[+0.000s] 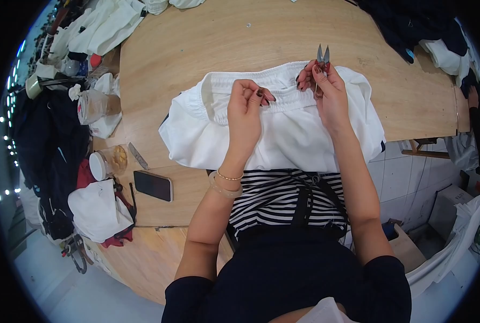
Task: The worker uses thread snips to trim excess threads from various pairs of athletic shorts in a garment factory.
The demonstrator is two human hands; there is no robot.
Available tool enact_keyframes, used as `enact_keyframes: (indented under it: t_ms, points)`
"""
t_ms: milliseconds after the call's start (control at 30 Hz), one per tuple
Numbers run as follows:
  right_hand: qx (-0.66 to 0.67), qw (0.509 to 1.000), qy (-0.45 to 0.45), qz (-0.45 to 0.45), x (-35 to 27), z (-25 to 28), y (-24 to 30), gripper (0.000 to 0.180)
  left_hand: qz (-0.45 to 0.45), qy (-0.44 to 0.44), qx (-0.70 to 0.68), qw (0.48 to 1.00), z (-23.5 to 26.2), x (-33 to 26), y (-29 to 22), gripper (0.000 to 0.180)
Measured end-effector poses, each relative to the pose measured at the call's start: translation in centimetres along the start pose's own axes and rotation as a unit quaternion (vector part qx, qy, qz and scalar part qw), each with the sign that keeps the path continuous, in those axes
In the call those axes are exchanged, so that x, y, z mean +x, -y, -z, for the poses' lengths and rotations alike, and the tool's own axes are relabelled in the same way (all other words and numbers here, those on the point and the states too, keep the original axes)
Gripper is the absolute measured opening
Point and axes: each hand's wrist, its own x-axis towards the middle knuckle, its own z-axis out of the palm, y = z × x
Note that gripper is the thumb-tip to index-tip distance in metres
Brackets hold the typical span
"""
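White shorts or trousers (294,132) with a gathered elastic waistband lie at the table's near edge, the waist opening turned away from me. Blades up, a pair of thread snips (323,56) with red handles is gripped in my right hand (330,89), just over the right part of the waistband. That hand's other fingers curl close to the fabric. My left hand (245,102) is closed in a pinch at the waistband's front edge. Whether it grips the elastic or a fine thread is too small to tell.
To the left on the wooden table (181,43) lie a phone (153,185), a lidded clear jar (108,161) and a grey blade-like tool (138,155). Dark garments (51,140) and white cloth (97,210) are heaped farther left. More dark clothing (412,24) lies far right.
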Motion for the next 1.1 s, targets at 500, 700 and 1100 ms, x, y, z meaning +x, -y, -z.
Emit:
enact_keyframes:
  t_ms: [500, 700, 1100]
  points:
    - [0.006, 1.000, 0.002, -0.005, 0.1, -0.4, 0.2, 0.016, -0.143, 0.133, 0.344, 0.919, 2.0, -0.5, -0.5, 0.018]
    - [0.001, 1.000, -0.002, -0.008, 0.1, -0.3, 0.4, 0.016, -0.056, 0.094, 0.168, 0.980, 2.9, -0.5, -1.3, 0.004]
    - [0.007, 1.000, 0.001, -0.024, 0.3, -0.1, 0.7, 0.016, -0.127, -0.051, 0.286, 0.948, 5.0, 0.4, -5.5, 0.031]
